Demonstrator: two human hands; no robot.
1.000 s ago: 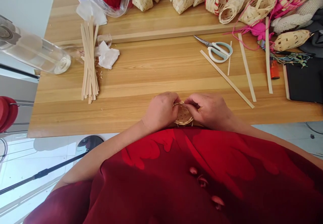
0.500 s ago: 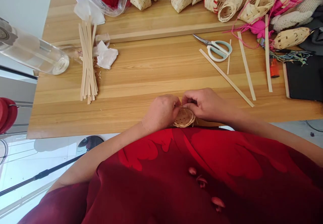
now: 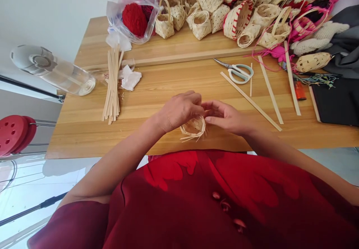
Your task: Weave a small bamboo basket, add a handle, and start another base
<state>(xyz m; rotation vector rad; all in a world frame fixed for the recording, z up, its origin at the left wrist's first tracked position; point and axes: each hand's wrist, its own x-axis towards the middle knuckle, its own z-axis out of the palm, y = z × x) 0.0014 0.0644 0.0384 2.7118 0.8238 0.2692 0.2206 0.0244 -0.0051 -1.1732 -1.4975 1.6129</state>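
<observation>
Pale woven splint, head view: one small basket [image 3: 195,125] sat low on the table [image 3: 157,80]. Left hand [image 3: 183,108] arched over its rim, any pinch untellable; right hand [image 3: 226,116] beside it, half spread, looser than earlier. Scissors [image 3: 230,66]: one pair. Loose strips [image 3: 251,101] rightward: four.

From here I see a round, pale woven basket [image 3: 193,126] before white-handled metal scissors [image 3: 230,67]. Bundled tan strips [image 3: 112,88] lie left of both.
</observation>
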